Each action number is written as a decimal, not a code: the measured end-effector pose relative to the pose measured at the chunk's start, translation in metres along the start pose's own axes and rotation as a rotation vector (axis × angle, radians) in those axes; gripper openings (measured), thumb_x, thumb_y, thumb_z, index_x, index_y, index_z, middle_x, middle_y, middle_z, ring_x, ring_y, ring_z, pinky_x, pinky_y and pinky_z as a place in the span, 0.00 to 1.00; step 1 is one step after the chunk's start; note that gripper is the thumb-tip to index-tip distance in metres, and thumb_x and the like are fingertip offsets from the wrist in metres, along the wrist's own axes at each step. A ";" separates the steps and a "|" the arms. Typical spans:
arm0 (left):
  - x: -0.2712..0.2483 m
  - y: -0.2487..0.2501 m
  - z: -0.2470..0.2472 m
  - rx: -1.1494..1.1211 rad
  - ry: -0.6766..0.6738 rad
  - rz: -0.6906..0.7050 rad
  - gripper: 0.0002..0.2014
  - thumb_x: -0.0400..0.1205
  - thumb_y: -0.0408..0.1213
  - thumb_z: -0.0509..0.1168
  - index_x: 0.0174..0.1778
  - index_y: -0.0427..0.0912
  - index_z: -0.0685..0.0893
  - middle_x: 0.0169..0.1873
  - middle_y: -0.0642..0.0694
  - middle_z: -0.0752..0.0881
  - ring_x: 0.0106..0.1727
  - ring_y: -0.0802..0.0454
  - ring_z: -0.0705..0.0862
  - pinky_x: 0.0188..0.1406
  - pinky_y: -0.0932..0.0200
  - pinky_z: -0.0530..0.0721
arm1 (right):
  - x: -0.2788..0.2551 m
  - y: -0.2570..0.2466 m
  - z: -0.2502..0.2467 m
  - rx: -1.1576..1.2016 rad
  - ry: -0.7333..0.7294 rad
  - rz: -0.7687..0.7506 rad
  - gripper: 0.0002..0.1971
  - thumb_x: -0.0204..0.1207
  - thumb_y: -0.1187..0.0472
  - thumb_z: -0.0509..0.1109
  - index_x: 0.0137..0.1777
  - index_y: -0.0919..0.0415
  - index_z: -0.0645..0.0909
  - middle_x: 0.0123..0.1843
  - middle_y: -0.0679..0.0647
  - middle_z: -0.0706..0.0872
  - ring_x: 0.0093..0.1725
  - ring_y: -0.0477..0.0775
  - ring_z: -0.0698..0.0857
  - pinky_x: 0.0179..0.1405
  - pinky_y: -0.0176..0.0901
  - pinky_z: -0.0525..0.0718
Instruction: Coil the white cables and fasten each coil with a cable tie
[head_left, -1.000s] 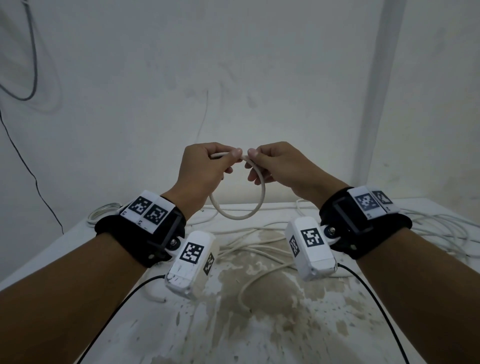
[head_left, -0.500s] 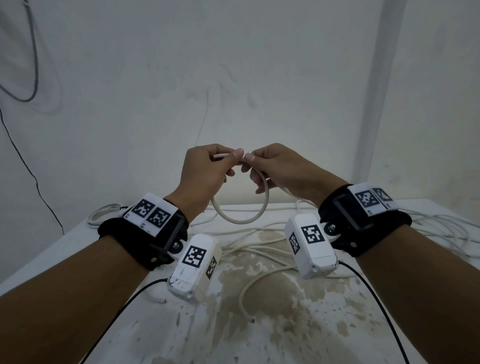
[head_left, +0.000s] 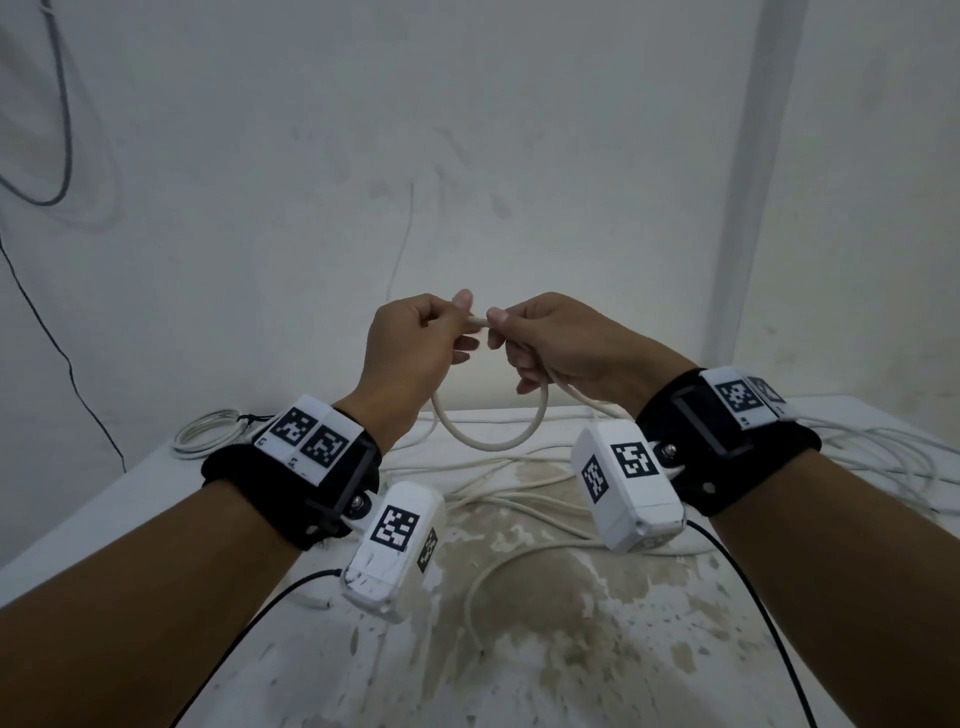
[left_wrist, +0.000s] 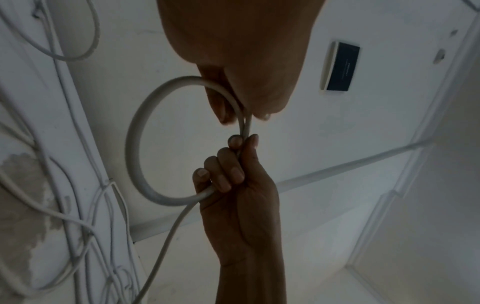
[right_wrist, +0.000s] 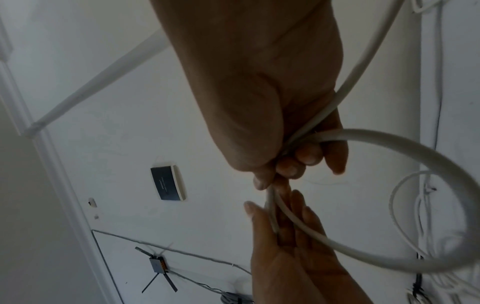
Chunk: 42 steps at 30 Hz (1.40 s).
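I hold a white cable (head_left: 491, 441) in the air above the table, bent into one small loop that hangs below my hands. My left hand (head_left: 415, 343) pinches the top of the loop between thumb and fingers. My right hand (head_left: 540, 338) pinches the same spot from the other side, its fingers curled round the cable. In the left wrist view the cable loop (left_wrist: 135, 148) shows as a ring, with two strands side by side between both hands. The cable's tail (right_wrist: 363, 67) runs back past my right wrist. No cable tie shows.
Several loose white cables (head_left: 519, 499) lie tangled on the stained white table (head_left: 597, 623), with more at the right (head_left: 883, 457). A finished coil (head_left: 208, 431) lies at the table's back left. Walls close in behind and at the right.
Both hands stayed together at the loop's top. The right hand's lower fingers have curled in round the cable, and its tail now runs out under the right wrist.
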<state>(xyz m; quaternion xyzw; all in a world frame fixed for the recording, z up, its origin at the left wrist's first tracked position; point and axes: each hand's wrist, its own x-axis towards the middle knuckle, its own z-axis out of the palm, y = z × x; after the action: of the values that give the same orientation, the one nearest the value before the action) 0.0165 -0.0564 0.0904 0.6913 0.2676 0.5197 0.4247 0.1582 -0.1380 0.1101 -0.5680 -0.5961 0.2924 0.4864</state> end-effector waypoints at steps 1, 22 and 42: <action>0.000 0.000 -0.001 0.041 0.053 -0.029 0.15 0.86 0.49 0.65 0.48 0.40 0.85 0.42 0.49 0.90 0.43 0.53 0.90 0.41 0.57 0.88 | 0.001 0.001 -0.001 0.030 0.033 0.002 0.18 0.89 0.53 0.59 0.42 0.62 0.80 0.23 0.49 0.74 0.22 0.46 0.73 0.32 0.41 0.85; -0.025 0.034 0.088 -0.824 -0.090 -0.766 0.14 0.90 0.34 0.50 0.66 0.31 0.74 0.52 0.28 0.88 0.43 0.39 0.89 0.42 0.49 0.91 | -0.013 -0.013 -0.020 0.598 0.840 -0.119 0.18 0.89 0.52 0.59 0.40 0.62 0.78 0.23 0.52 0.78 0.20 0.49 0.77 0.42 0.50 0.92; -0.032 0.028 0.083 -0.565 0.079 -0.616 0.15 0.85 0.19 0.49 0.62 0.30 0.75 0.39 0.39 0.79 0.34 0.44 0.89 0.31 0.54 0.92 | -0.013 0.011 -0.032 1.211 0.894 0.019 0.17 0.89 0.54 0.58 0.40 0.63 0.75 0.21 0.50 0.72 0.16 0.46 0.69 0.24 0.36 0.83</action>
<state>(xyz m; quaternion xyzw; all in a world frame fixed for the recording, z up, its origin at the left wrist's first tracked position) 0.0828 -0.1221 0.0903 0.4151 0.3246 0.4474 0.7226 0.1904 -0.1553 0.1084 -0.2708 -0.0719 0.3149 0.9068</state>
